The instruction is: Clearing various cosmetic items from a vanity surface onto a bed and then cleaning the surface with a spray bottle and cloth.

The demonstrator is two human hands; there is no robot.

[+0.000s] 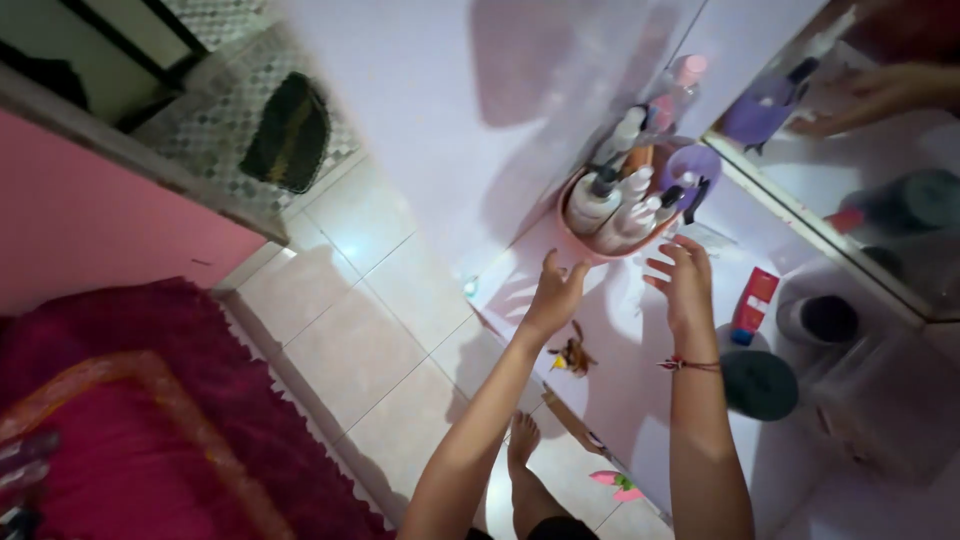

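My left hand [553, 293] and my right hand [683, 280] both reach with fingers spread toward a round pink basket [590, 243] on a white vanity top [625, 370]. The basket holds several white and grey bottles [598, 196] and a purple brush [692, 166]. Neither hand holds anything; the fingertips are just short of the basket's rim. A thin red thread bracelet [690, 365] circles my right wrist.
A red tube [752, 303], a dark round lid [758, 384], a dark cup [818, 319] and a small brown hair clip [573, 352] lie on the vanity. A mirror [880, 150] stands at right. Below are floor tiles [350, 330], a dark red rug [150, 420] and my bare foot [520, 440].
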